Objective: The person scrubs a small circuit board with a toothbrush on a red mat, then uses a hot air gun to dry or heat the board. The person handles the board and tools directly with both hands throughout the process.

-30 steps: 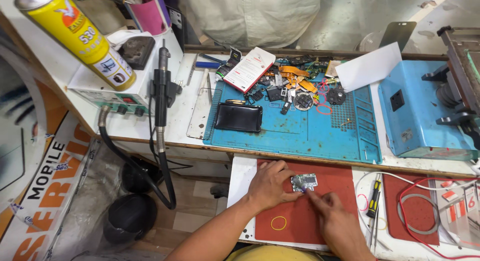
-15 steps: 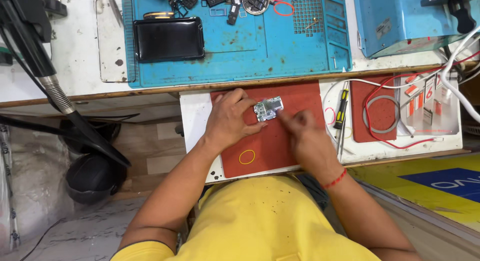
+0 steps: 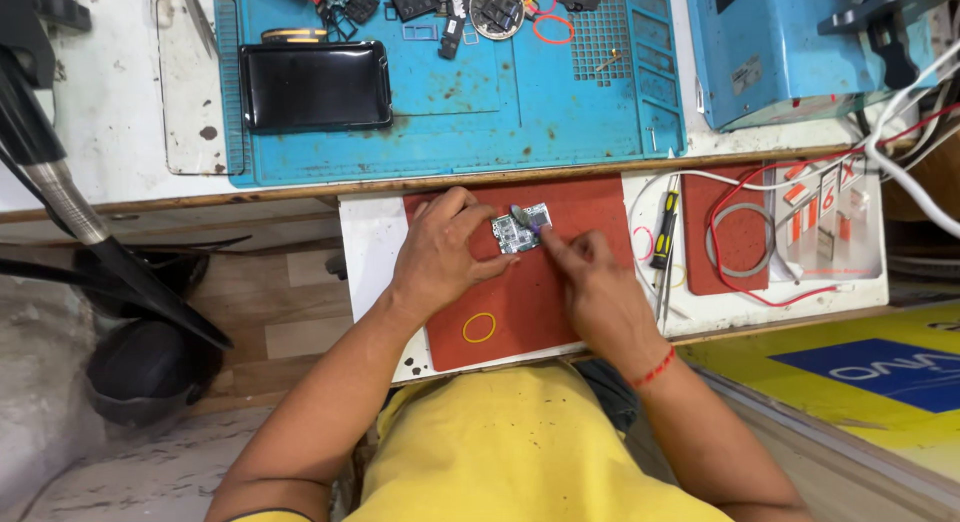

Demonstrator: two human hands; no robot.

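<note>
Since half a second earlier the view had barely shifted, and both hands had stayed on the board (image 3: 520, 229), the right fingers pushed a little further onto its right edge. The board, small and greenish-grey, lay flat near the top of the red mat (image 3: 520, 302), which sat on a white tray (image 3: 365, 272) below the bench edge. The left hand (image 3: 440, 257) curled around the board's left side, thumb and fingers pinching it steady. The right hand (image 3: 590, 282) pressed a small purple-tipped tool (image 3: 528, 217) against the board's upper right corner, fingers clenched on it. A yellow rubber band (image 3: 479, 327) lay on the mat, apart from the hands. To the right, a screwdriver (image 3: 664, 230) with a yellow and black handle rested on the tray. Above, a blue mat (image 3: 450, 122) held a dark phone (image 3: 315, 85) lying flat.
</note>
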